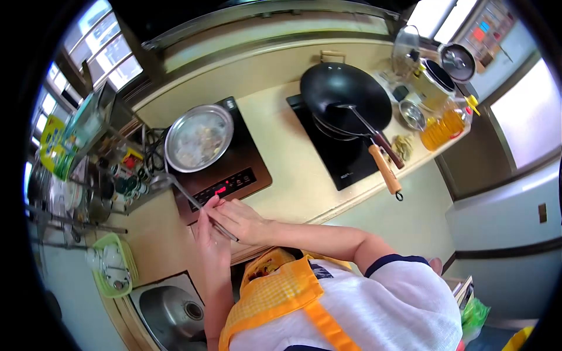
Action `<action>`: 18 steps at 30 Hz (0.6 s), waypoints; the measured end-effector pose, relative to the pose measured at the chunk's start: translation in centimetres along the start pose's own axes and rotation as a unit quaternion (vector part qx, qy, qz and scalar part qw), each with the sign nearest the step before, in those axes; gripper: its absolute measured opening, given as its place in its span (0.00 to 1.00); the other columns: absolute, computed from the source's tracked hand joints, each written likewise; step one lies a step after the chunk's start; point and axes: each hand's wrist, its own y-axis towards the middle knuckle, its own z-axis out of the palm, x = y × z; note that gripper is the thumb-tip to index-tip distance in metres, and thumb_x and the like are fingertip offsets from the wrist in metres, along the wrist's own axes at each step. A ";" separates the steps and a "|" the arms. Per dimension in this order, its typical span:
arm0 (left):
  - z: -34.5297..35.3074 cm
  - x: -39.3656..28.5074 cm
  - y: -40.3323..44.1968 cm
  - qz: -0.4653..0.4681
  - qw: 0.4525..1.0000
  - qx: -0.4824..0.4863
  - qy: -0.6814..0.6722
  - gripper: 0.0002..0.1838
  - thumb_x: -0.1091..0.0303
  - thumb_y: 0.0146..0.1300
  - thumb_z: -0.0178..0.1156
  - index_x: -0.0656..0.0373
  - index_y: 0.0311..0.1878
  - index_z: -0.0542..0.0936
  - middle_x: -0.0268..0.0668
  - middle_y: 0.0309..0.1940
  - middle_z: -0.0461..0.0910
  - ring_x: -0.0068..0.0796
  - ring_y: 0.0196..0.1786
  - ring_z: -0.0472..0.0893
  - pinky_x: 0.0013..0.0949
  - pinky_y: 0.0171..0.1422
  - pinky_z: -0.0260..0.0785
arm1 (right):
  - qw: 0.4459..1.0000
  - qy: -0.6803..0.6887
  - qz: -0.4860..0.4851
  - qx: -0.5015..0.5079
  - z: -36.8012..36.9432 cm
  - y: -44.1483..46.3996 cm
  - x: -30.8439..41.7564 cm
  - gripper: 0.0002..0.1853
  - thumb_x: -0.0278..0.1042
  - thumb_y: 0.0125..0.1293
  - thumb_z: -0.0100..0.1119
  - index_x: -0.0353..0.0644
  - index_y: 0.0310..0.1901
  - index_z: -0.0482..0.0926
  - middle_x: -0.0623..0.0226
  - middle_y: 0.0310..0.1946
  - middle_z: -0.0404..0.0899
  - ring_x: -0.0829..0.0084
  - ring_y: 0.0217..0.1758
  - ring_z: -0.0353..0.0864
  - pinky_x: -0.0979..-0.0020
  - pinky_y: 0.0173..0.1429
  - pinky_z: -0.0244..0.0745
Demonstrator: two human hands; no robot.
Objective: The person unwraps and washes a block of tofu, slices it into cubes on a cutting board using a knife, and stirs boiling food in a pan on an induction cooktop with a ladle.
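My left hand point(213, 235) and my right hand point(244, 221) meet in front of the left cooktop, with a metal ladle point(188, 198) held between them. Its bowl points left, beside the cooktop, and its handle runs through my hands. The fingers partly overlap, hiding some of the grip. Beyond them, a round metal pot point(171, 153) sits on the left induction cooktop point(249, 149). Cloudy, steaming liquid point(200, 140) with pale pieces fills the pot. Red digits glow on the cooktop's panel.
A black wok point(328, 88) rests on the right cooktop point(345, 169), a wooden-handled turner inside it. An oil bottle point(439, 133) and metal bowl point(411, 115) stand at the right. Bottles point(130, 186) crowd the left rack. A sink point(167, 316) and green basket point(100, 289) are lower left.
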 end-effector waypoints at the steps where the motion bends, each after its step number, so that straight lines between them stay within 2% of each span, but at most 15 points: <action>1: 1.5 0.3 0.3 0.000 1.000 -0.003 0.004 0.19 0.60 0.72 0.44 0.66 0.52 0.74 0.40 0.48 0.77 0.31 0.54 0.74 0.35 0.62 0.63 | 1.000 -0.005 0.017 -0.011 -0.7 -0.6 -0.4 0.27 0.27 0.53 0.56 0.34 0.58 0.68 0.54 0.44 0.73 0.57 0.44 0.74 0.62 0.47 0.70; 4: 2.4 2.0 2.4 0.006 0.995 0.038 0.088 0.18 0.61 0.71 0.46 0.67 0.50 0.74 0.42 0.49 0.77 0.30 0.53 0.75 0.34 0.62 0.64 | 0.997 -0.001 0.077 -0.020 -2.9 -2.3 -1.1 0.28 0.24 0.54 0.53 0.34 0.60 0.65 0.53 0.46 0.73 0.54 0.49 0.74 0.61 0.53 0.70; 5: 2.8 2.5 2.9 0.016 0.994 0.011 0.109 0.15 0.62 0.70 0.47 0.65 0.45 0.75 0.42 0.44 0.77 0.31 0.48 0.76 0.34 0.57 0.67 | 0.995 0.010 0.103 -0.007 -4.4 -3.2 -1.1 0.29 0.23 0.53 0.53 0.34 0.61 0.65 0.52 0.48 0.72 0.53 0.50 0.73 0.61 0.54 0.70; 6: 2.6 2.6 3.4 -0.003 0.997 0.032 0.072 0.14 0.62 0.70 0.48 0.65 0.43 0.74 0.41 0.41 0.76 0.31 0.45 0.76 0.33 0.54 0.67 | 0.992 0.020 0.127 0.006 -6.1 -4.1 -1.3 0.30 0.22 0.53 0.53 0.35 0.62 0.64 0.52 0.49 0.72 0.53 0.51 0.73 0.61 0.55 0.70; 8: 1.4 3.0 5.0 -0.045 0.996 0.076 -0.004 0.12 0.64 0.70 0.48 0.63 0.38 0.74 0.39 0.36 0.75 0.30 0.39 0.75 0.31 0.47 0.68 | 0.985 -0.047 0.165 0.001 -9.0 -8.6 -2.6 0.29 0.21 0.52 0.54 0.36 0.60 0.65 0.52 0.48 0.73 0.53 0.49 0.74 0.62 0.52 0.72; 9: 2.2 2.7 4.9 -0.045 0.998 0.037 0.007 0.11 0.64 0.70 0.49 0.61 0.35 0.72 0.37 0.32 0.73 0.30 0.35 0.74 0.31 0.41 0.68 | 0.976 -0.092 0.195 -0.029 -10.6 -11.4 -3.4 0.24 0.21 0.54 0.54 0.37 0.55 0.69 0.54 0.45 0.74 0.55 0.46 0.75 0.64 0.47 0.74; 10: 1.8 2.8 5.1 -0.038 0.998 0.049 0.013 0.11 0.63 0.70 0.49 0.61 0.35 0.72 0.37 0.33 0.74 0.28 0.35 0.74 0.30 0.42 0.68 | 0.964 -0.135 0.224 -0.057 -12.2 -14.5 -4.3 0.18 0.20 0.55 0.54 0.39 0.50 0.72 0.55 0.42 0.75 0.58 0.44 0.76 0.66 0.43 0.75; 11: 1.6 2.7 5.0 -0.037 0.998 0.040 0.026 0.11 0.63 0.70 0.49 0.61 0.35 0.72 0.37 0.33 0.74 0.27 0.35 0.74 0.30 0.41 0.68 | 0.921 -0.163 0.343 -0.084 -13.8 -18.0 -5.1 0.12 0.20 0.56 0.53 0.39 0.43 0.75 0.59 0.36 0.76 0.65 0.37 0.78 0.71 0.37 0.75; 12: 1.4 2.6 5.0 -0.036 0.998 0.030 0.038 0.11 0.63 0.70 0.49 0.61 0.35 0.72 0.37 0.33 0.74 0.27 0.34 0.74 0.29 0.41 0.68 | 0.875 -0.168 0.421 -0.170 -15.5 -20.9 -6.5 0.11 0.20 0.58 0.53 0.39 0.43 0.76 0.62 0.32 0.76 0.71 0.33 0.77 0.74 0.34 0.73; 13: 1.0 2.7 5.0 -0.035 0.998 0.025 0.052 0.11 0.64 0.70 0.49 0.61 0.35 0.72 0.37 0.33 0.74 0.26 0.34 0.74 0.29 0.41 0.68 | 0.816 -0.135 0.525 -0.201 -18.7 -22.7 -7.4 0.10 0.21 0.57 0.56 0.39 0.41 0.76 0.63 0.34 0.75 0.71 0.35 0.75 0.73 0.39 0.71; 14: 0.6 2.7 5.1 -0.032 0.997 0.019 0.065 0.11 0.64 0.70 0.49 0.60 0.35 0.72 0.37 0.33 0.74 0.26 0.34 0.74 0.29 0.40 0.68 | 0.778 -0.253 0.512 -0.261 -20.6 -25.8 -10.1 0.08 0.24 0.58 0.56 0.38 0.40 0.76 0.63 0.29 0.75 0.70 0.32 0.75 0.71 0.38 0.71; 15: 0.6 2.7 5.3 -0.030 0.996 0.012 0.080 0.11 0.64 0.70 0.49 0.60 0.35 0.72 0.36 0.33 0.74 0.25 0.34 0.74 0.28 0.40 0.68 | 0.756 -0.274 0.480 -0.350 -23.0 -27.3 -12.6 0.08 0.27 0.59 0.55 0.37 0.40 0.77 0.61 0.26 0.76 0.68 0.30 0.76 0.68 0.38 0.71; 16: 0.8 2.7 5.4 -0.030 0.995 0.017 0.093 0.11 0.64 0.70 0.49 0.60 0.35 0.72 0.36 0.33 0.74 0.25 0.34 0.74 0.28 0.40 0.68 | 0.703 -0.242 0.585 -0.325 -26.3 -29.8 -16.1 0.08 0.30 0.59 0.56 0.36 0.38 0.77 0.57 0.26 0.77 0.65 0.31 0.78 0.66 0.39 0.72; 17: 1.0 2.6 5.5 -0.029 0.994 0.021 0.107 0.11 0.63 0.70 0.49 0.60 0.35 0.72 0.36 0.33 0.74 0.25 0.34 0.74 0.27 0.40 0.68 | 0.712 -0.343 0.532 -0.303 -28.0 -29.4 -17.7 0.11 0.32 0.60 0.56 0.34 0.40 0.76 0.55 0.27 0.78 0.63 0.32 0.79 0.65 0.38 0.72; 18: 1.4 2.5 5.6 -0.027 0.992 0.024 0.122 0.10 0.63 0.70 0.50 0.59 0.35 0.71 0.36 0.33 0.74 0.25 0.34 0.74 0.27 0.40 0.68 | 0.744 -0.320 0.503 -0.302 -29.6 -28.4 -18.2 0.15 0.36 0.61 0.57 0.32 0.42 0.76 0.53 0.26 0.78 0.61 0.33 0.79 0.64 0.40 0.72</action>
